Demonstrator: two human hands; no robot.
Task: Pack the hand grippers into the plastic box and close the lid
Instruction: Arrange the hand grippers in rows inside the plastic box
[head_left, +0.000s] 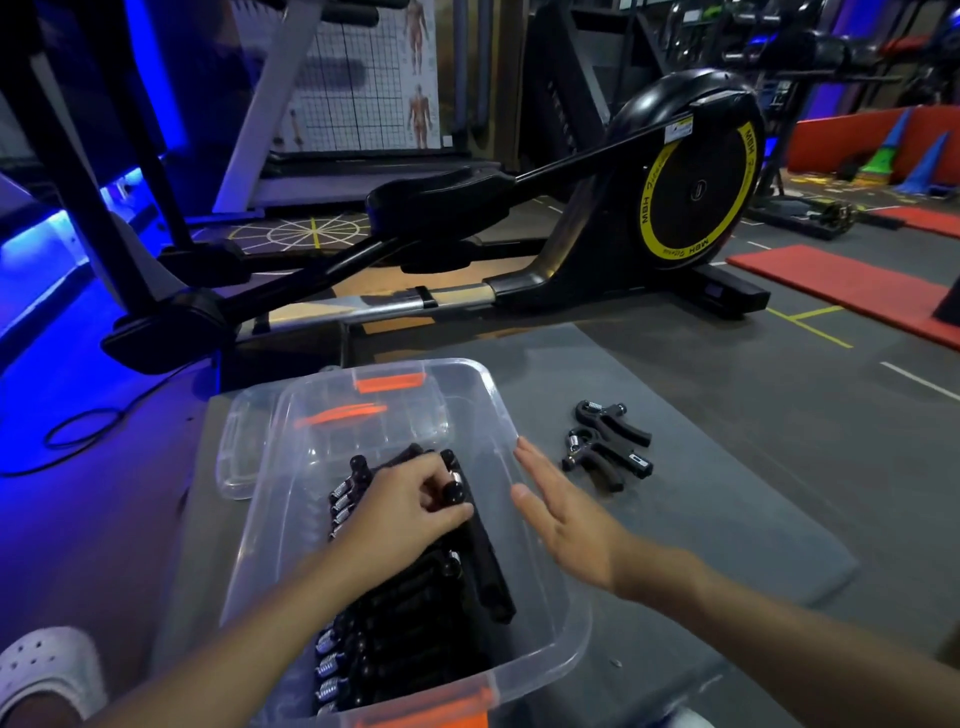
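Observation:
A clear plastic box (524, 566) with orange latches stands on a grey mat. Several black hand grippers (410, 623) with steel springs lie in rows inside it. My left hand (410, 506) reaches into the box and pinches the knob end of a black hand gripper (467, 514) lying on the stack. My right hand (563, 512) hovers over the box's right rim with straight fingers, holding nothing. Two more hand grippers (608, 447) lie on the mat to the right of the box. The clear lid (244, 452) lies under the box's far left side.
A black elliptical trainer (571, 218) with a yellow-ringed flywheel stands just beyond the mat (727, 493). A black cable (78, 431) loops on the floor at the left. A white perforated shoe (49, 670) shows at bottom left. Red mats (852, 291) lie at the far right.

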